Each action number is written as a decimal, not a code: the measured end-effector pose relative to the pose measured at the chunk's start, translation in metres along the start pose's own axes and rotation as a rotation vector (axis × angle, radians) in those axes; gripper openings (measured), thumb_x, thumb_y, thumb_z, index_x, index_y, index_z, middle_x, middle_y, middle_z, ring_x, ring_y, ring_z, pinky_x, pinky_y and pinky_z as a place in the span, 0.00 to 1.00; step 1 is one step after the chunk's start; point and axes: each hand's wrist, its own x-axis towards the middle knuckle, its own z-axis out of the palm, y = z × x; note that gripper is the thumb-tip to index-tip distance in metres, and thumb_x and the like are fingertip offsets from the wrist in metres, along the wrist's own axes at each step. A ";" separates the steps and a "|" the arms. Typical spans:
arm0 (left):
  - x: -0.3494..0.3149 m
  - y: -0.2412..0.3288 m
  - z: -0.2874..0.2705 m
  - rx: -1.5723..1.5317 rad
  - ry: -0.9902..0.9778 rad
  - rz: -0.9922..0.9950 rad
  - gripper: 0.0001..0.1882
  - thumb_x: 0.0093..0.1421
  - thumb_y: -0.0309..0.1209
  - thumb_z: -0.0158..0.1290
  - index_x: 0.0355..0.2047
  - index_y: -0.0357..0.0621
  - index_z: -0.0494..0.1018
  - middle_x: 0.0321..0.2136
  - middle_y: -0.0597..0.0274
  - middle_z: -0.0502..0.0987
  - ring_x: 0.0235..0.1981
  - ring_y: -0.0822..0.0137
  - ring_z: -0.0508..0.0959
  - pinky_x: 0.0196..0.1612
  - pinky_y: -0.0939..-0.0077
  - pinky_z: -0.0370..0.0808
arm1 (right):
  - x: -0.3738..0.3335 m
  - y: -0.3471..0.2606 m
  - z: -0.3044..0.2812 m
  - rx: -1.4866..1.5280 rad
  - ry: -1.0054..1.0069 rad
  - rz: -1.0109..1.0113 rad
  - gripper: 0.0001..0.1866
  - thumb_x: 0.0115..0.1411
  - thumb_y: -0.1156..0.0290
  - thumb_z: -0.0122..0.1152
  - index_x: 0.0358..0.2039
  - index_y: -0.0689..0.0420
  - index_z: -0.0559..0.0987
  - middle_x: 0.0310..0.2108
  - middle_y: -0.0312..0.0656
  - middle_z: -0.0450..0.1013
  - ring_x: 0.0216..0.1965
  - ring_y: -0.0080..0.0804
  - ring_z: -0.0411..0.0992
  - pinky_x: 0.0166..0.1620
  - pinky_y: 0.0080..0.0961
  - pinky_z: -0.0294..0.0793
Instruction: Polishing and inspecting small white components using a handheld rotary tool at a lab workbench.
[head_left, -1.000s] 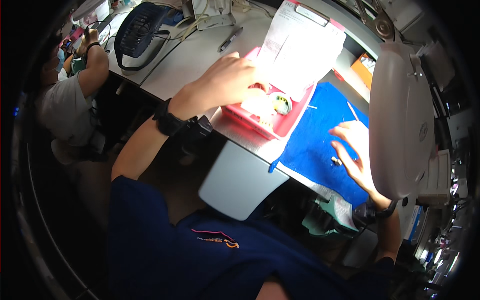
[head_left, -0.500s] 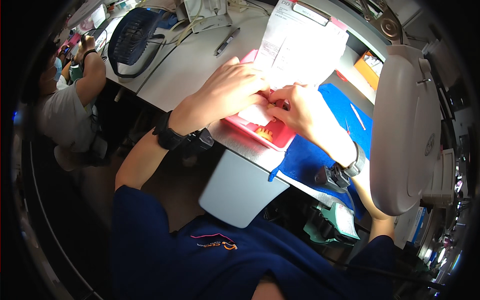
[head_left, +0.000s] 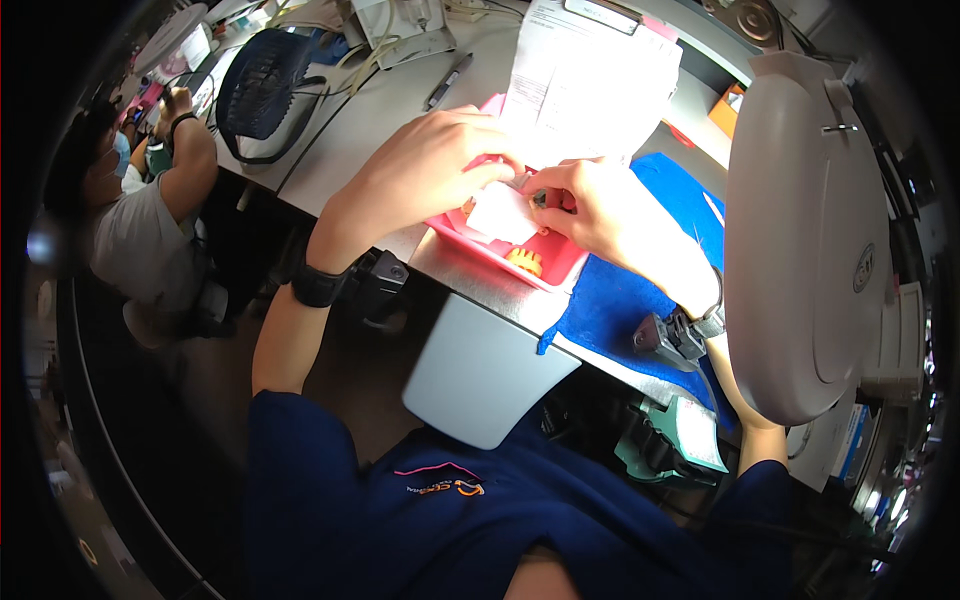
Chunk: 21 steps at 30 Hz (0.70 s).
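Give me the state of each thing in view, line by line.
Left hand: curled, grip unclear
Right hand: curled, grip unclear
Pink tray: uncovered, things inside
Orange toothed piece: lying in the tray
Papers: clipped at the top
Pen: lying down
Fan: whether running, unclear
Lamp head: whether lit, unclear
Blue cloth: spread out

- You have one left hand (head_left: 435,160) and one right hand (head_left: 605,210): two.
- You wear one left wrist device (head_left: 376,285) and one right wrist device (head_left: 670,340): two.
- You have one pink tray (head_left: 563,268) and one blue cloth (head_left: 608,305).
- You face one pen (head_left: 447,82), one clipboard (head_left: 603,13), one dark fan (head_left: 265,85).
- You have one co-worker (head_left: 150,245) in sight.
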 end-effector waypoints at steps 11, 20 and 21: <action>0.007 0.000 0.019 0.092 -0.125 -0.025 0.10 0.60 0.37 0.58 0.34 0.46 0.83 0.35 0.63 0.81 0.41 0.60 0.80 0.46 0.64 0.69 | 0.000 -0.004 -0.004 -0.054 0.094 0.004 0.08 0.52 0.72 0.70 0.30 0.64 0.83 0.25 0.49 0.80 0.29 0.45 0.80 0.39 0.34 0.80; 0.009 0.000 0.029 -0.096 0.032 0.059 0.10 0.58 0.34 0.59 0.31 0.39 0.81 0.35 0.56 0.81 0.43 0.54 0.79 0.50 0.60 0.73 | 0.001 0.003 -0.008 -0.074 -0.103 -0.022 0.10 0.52 0.76 0.68 0.36 0.61 0.86 0.33 0.48 0.80 0.34 0.40 0.80 0.41 0.30 0.79; 0.009 0.002 0.027 -0.066 0.031 0.040 0.10 0.58 0.33 0.59 0.32 0.38 0.80 0.36 0.56 0.81 0.43 0.54 0.79 0.50 0.60 0.73 | 0.000 0.002 -0.007 -0.076 -0.109 0.008 0.09 0.53 0.76 0.68 0.35 0.62 0.86 0.34 0.48 0.80 0.34 0.40 0.79 0.41 0.30 0.79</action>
